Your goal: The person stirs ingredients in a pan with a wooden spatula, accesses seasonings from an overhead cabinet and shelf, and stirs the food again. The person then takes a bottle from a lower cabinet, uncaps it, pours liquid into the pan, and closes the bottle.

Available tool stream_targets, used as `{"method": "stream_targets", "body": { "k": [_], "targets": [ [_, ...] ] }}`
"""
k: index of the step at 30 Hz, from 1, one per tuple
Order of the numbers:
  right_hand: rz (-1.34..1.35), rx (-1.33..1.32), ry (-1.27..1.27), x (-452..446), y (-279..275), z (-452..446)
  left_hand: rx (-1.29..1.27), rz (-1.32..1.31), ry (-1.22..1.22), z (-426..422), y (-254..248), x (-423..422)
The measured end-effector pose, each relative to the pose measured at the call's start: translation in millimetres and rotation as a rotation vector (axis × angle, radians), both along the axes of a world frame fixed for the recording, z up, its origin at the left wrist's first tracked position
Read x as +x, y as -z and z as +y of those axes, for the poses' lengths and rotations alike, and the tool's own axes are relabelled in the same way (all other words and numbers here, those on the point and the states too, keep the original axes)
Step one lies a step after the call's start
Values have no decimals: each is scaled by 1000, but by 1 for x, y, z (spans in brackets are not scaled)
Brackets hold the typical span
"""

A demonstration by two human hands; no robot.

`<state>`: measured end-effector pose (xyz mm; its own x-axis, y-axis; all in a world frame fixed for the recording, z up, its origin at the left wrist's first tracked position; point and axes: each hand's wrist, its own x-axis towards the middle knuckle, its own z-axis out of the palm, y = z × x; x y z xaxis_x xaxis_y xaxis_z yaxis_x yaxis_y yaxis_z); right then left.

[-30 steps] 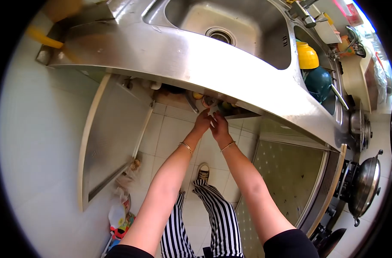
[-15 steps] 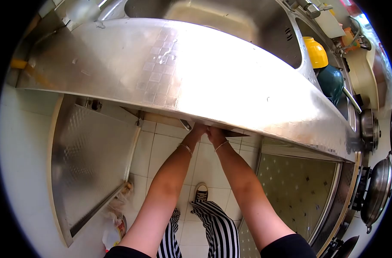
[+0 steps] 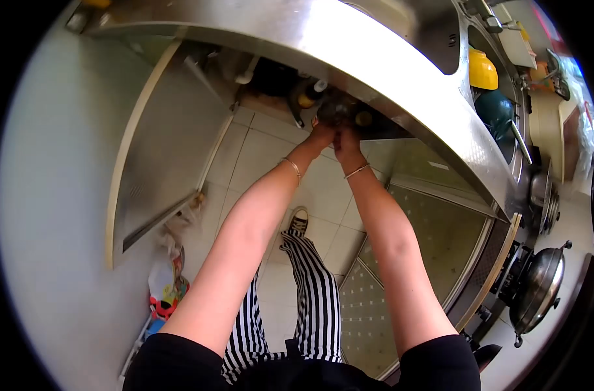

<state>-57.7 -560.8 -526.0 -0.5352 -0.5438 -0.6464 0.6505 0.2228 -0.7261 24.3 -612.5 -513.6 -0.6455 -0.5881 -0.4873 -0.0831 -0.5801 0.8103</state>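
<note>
My left hand [image 3: 321, 135] and my right hand [image 3: 346, 139] reach side by side into the dark opening of the cabinet below the sink counter. Both touch a clear, glassy object [image 3: 336, 111], blurred and partly in shadow. The fingertips of both hands are hard to make out. A dark bottle with a yellow label [image 3: 308, 96] stands just left of it, and a round yellowish lid [image 3: 363, 118] shows to the right. A bracelet circles each wrist.
An open cabinet door [image 3: 173, 143] hangs at the left. The steel counter [image 3: 349, 45] curves above my hands. A yellow bowl [image 3: 483, 70] and a dark teal pot [image 3: 494, 112] sit at the right basin. A lidded wok [image 3: 538, 287] is at the far right; bags [image 3: 163, 277] lie lower left.
The view has shifted, showing more of the cabinet inside. My hands, under the counter edge half a second ago, now show at the clear object.
</note>
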Motion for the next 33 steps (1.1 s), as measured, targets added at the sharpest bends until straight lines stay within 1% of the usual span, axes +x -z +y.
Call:
{"method": "stream_targets", "body": {
  "k": [1, 2, 4, 5, 7, 8, 11, 13, 14, 17, 19, 22, 24, 26, 28, 29, 31, 33],
  "targets": [
    [-34, -11, 5, 2, -1, 3, -66, 95, -14, 5, -2, 5],
    [-37, 0, -8, 7, 0, 8, -56, 90, -28, 8, -2, 10],
    [-62, -15, 34, 19, -19, 11, 9, -26, 62, 10, -16, 21],
    [-59, -5, 27, 25, -28, 15, 18, -22, 54, 14, -22, 26],
    [-120, -88, 60, 33, -35, 19, -74, -33, 6, 21, -27, 31],
    [-112, -86, 48, 36, -34, 23, -72, -25, -6, 24, -26, 34],
    [-138, -63, 62, 37, -14, 19, -98, -34, -46, 20, 4, 36],
    [-153, -110, 26, 38, 6, 19, -175, 11, 51, 19, 37, 37],
    [-153, -99, 20, 38, 16, 22, -165, 11, 44, 24, 52, 35],
    [-154, -139, 10, 36, 45, 24, -126, -4, -26, 31, 61, 39],
    [-123, -130, 43, 36, 60, 24, -185, 30, -130, 36, 72, 39],
    [-131, -179, 9, 38, 67, 25, -161, 4, -83, 35, 84, 42],
    [-113, -187, 8, 41, 65, 27, -174, 6, -95, 37, 90, 41],
    [-97, -197, 12, 48, 58, 32, -190, 6, -102, 44, 92, 42],
    [-32, -234, -40, 58, 42, 39, -289, -54, -162, 53, 81, 49],
    [-34, -241, -35, 64, 30, 44, -297, -55, -158, 58, 71, 54],
    [112, 70, -66, 80, -6, 56, -292, -49, -208, 69, 43, 68],
    [149, 85, -68, 98, -48, 68, -350, -101, -202, 83, 6, 86]
  ]
}}
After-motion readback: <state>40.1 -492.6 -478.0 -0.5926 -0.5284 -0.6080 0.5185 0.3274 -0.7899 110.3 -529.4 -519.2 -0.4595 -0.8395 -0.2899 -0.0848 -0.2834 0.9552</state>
